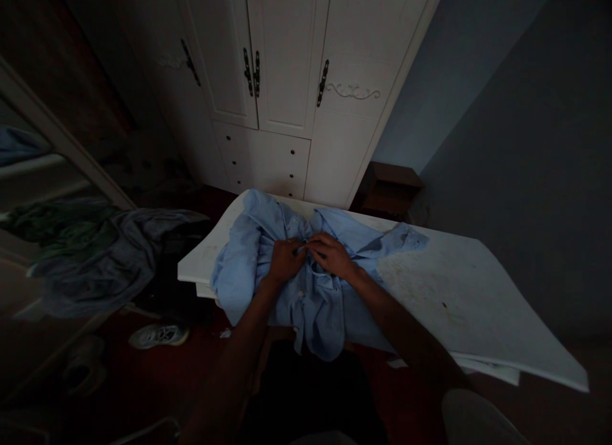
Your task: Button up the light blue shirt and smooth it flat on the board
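A light blue button-up shirt [239, 266] lies rumpled across a white board [459, 285], one sleeve stretched toward the right and its lower hem hanging over the near edge. Both my hands meet at the middle of the shirt, near its collar and front. My left hand [287, 259] has its fingers closed on the shirt fabric. Close beside it, my right hand [332, 254] pinches the fabric too, fingertips almost touching those of the left. Exactly which part of the shirt sits between the fingertips is too dark and small to make out.
Behind the board stands a white wardrobe [282, 69] with dark handles. A small brown cabinet [394, 177] is at its right. Grey and green clothes [100, 260] are heaped at the left. A shoe [159, 336] rests on the red floor [205, 368].
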A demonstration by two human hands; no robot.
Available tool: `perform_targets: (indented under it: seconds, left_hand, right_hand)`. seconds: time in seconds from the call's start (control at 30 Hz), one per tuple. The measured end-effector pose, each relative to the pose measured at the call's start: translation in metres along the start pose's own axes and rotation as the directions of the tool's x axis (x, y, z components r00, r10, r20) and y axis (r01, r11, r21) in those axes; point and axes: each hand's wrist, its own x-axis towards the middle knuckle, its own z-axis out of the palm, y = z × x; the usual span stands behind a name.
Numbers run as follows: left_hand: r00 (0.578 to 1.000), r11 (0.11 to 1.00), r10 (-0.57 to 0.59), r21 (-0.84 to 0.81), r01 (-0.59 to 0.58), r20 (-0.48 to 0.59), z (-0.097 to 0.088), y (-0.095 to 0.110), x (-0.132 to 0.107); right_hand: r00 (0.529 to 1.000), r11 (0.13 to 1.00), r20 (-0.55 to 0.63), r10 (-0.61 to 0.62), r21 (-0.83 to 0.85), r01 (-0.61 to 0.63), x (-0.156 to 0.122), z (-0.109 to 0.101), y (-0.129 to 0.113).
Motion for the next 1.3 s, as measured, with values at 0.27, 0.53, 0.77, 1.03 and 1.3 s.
perform_targets:
  seconds: [0.27, 0.53, 0.77, 1.03, 1.3]
  left_hand:
    - [1.0, 0.979, -0.022, -0.204, 0.024, 0.012, 0.0, -0.004, -0.001]
    - [0.993, 0.95, -0.111, -0.291, 0.116, 0.033, 0.003, -0.008, -0.001]
    - [0.992, 0.947, -0.101, -0.299, 0.119, 0.077, 0.002, -0.012, 0.001]
    - [0.994, 0.97, -0.065, -0.227, 0.084, 0.09, 0.002, -0.011, -0.001]
    - [0.999, 0.982, -0.001, -0.19, 0.009, 0.041, 0.001, -0.01, 0.0]
  right_hand:
    - [1.0, 1.0, 0.02, -0.016, -0.004, 0.017, -0.007, 0.003, 0.019]
    - [1.0, 1.0, 0.015, 0.012, -0.01, -0.011, -0.006, 0.006, 0.015]
    - [0.995, 0.998, 0.074, 0.062, -0.018, -0.061, -0.005, 0.003, 0.012]
    - [0.994, 0.995, 0.043, 0.1, 0.004, -0.1, -0.009, 0.009, 0.014]
    - [0.991, 0.992, 0.064, 0.119, -0.06, -0.115, -0.005, 0.009, 0.007]
